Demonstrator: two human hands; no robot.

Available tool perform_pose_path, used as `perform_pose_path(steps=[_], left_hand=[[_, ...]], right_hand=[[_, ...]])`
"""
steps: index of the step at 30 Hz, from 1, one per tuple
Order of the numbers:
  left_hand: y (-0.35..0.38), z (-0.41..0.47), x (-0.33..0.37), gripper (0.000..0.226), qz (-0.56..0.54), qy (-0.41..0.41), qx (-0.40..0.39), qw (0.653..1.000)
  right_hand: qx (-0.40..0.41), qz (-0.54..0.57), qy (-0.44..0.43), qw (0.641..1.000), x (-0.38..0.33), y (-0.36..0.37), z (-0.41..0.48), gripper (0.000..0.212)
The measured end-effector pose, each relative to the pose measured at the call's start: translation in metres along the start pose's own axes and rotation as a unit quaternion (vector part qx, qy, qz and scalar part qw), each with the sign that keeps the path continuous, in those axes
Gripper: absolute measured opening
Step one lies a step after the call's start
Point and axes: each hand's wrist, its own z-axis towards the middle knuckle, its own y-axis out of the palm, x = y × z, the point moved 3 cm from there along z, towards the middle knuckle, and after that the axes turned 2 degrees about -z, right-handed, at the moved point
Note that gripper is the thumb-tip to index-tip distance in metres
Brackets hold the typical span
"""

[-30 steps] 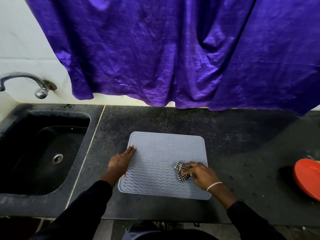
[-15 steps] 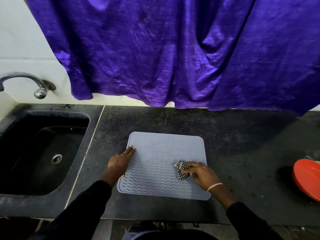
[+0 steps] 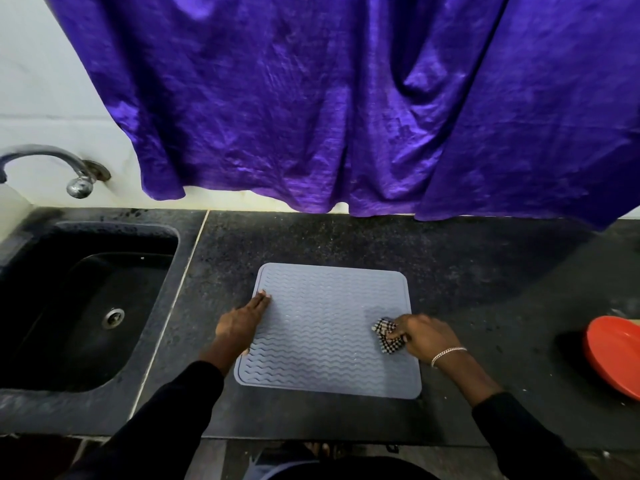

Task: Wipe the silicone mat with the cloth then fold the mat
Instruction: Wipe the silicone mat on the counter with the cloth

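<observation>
A grey silicone mat [image 3: 322, 327] with a wavy ribbed surface lies flat on the dark stone counter [image 3: 346, 237]. My left hand [image 3: 240, 323] rests flat on the mat's left edge, fingers together and pointing toward the far side. My right hand [image 3: 424, 332] pinches a small black-and-white checked cloth [image 3: 386, 334] against the mat near its right edge. A silver bracelet circles my right wrist.
A black sink [image 3: 79, 317] with a metal tap [image 3: 69, 168] lies to the left of the mat. A red plate [image 3: 613, 355] sits at the counter's right edge. A purple curtain [image 3: 329, 98] hangs over the back wall. The counter's front edge is just below the mat.
My right hand has slid the cloth to the right, from the mat's middle toward its right edge. My left hand has stayed pressed on the left edge.
</observation>
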Motion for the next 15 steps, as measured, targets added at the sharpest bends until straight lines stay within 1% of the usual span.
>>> perform_pose_path(steps=[4,6,11,15], left_hand=[[0.001,0.001,-0.001,0.098,-0.002,-0.005,-0.004,1.000],[0.002,0.001,-0.002,0.098,-0.001,-0.003,-0.003,1.000],[0.003,0.002,-0.003,0.097,-0.001,0.000,-0.003,1.000],[0.003,0.003,-0.001,0.094,-0.001,0.002,-0.002,1.000]], right_hand=[[0.018,0.048,-0.041,0.998,-0.013,0.014,-0.003,0.051],[0.032,0.070,-0.048,0.996,-0.009,0.026,-0.008,0.050],[0.044,0.092,-0.033,0.994,0.018,0.033,-0.018,0.049],[0.012,0.062,-0.003,0.998,0.029,0.022,-0.018,0.050]])
